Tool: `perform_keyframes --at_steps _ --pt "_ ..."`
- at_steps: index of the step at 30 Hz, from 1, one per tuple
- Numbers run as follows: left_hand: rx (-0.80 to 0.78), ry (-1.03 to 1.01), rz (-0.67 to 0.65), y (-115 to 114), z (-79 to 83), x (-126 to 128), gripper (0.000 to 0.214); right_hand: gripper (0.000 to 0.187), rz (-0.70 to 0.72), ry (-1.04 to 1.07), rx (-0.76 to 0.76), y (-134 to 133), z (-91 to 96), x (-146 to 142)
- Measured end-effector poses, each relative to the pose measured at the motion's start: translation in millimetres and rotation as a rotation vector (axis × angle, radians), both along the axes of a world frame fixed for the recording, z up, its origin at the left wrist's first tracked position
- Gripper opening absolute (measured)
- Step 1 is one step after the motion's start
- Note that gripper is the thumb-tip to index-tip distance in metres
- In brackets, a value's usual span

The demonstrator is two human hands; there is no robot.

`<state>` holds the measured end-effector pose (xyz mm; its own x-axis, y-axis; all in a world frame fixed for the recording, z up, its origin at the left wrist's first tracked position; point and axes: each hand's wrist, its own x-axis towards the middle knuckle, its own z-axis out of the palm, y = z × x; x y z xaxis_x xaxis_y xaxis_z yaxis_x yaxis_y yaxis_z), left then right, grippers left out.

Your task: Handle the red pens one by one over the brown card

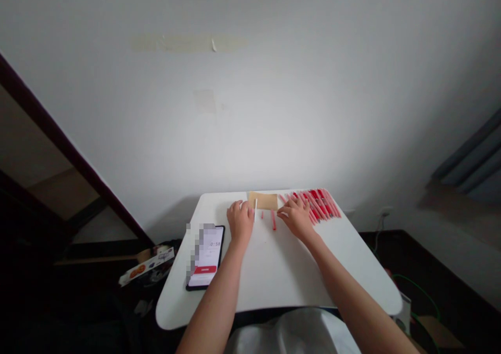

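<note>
Both my hands rest on a small white table (274,270). My left hand (240,221) is curled with the fingers closed, right beside a thin white stick (255,209) that lies next to it; I cannot see a grip on it. My right hand (295,215) is also closed in a pinch near a short red pen part (273,220), at the edge of a row of several red pens (319,203). What its fingers pinch is hidden. A brown card piece (264,200) lies between the hands at the far edge.
A phone (206,257) with a lit timer screen lies on the table's left side. A white wall stands behind. On the floor left sits a printed box (146,265); cables and a wall socket (385,211) are on the right.
</note>
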<state>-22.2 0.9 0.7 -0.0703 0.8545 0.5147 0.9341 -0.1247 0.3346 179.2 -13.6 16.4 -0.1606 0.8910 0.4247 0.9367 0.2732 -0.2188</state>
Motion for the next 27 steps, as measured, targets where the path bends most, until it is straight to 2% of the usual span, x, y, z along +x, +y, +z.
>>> perform_keyframes --at_steps 5,11,18,27 --pt "0.003 -0.040 -0.102 -9.1 0.6 15.6 0.018 0.011 -0.039 0.032 0.053 -0.1 -9.2 -0.9" --pt "-0.005 -0.005 -0.095 -12.2 -1.9 21.8 0.006 0.014 -0.015 0.086 0.181 2.1 -16.7 1.2" --pt "0.003 -0.001 -0.104 -10.5 -1.2 21.8 0.007 0.018 -0.024 0.164 0.223 0.8 -22.2 1.5" --pt "0.052 -0.207 -0.178 -9.7 1.8 23.5 0.007 0.024 -0.010 0.245 0.211 -2.3 -21.8 -1.4"
